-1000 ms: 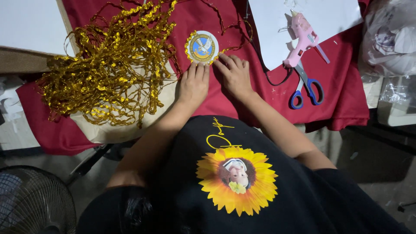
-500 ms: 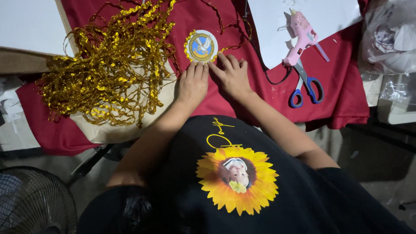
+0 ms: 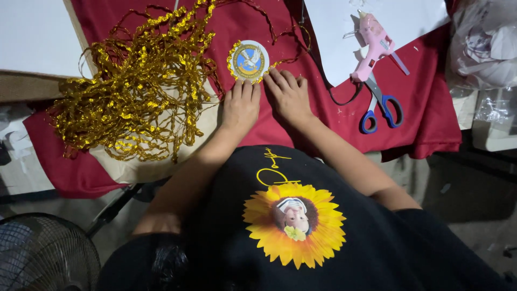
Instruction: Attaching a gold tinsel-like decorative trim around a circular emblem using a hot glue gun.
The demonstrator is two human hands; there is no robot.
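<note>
Both hands (image 3: 240, 105) (image 3: 288, 96) flat, fingers touching round badge (image 3: 248, 61).

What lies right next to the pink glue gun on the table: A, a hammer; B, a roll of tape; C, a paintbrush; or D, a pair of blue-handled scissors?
D: the blue-handled scissors lie just below the pink glue gun, on the red cloth, to the right of both hands.
</note>
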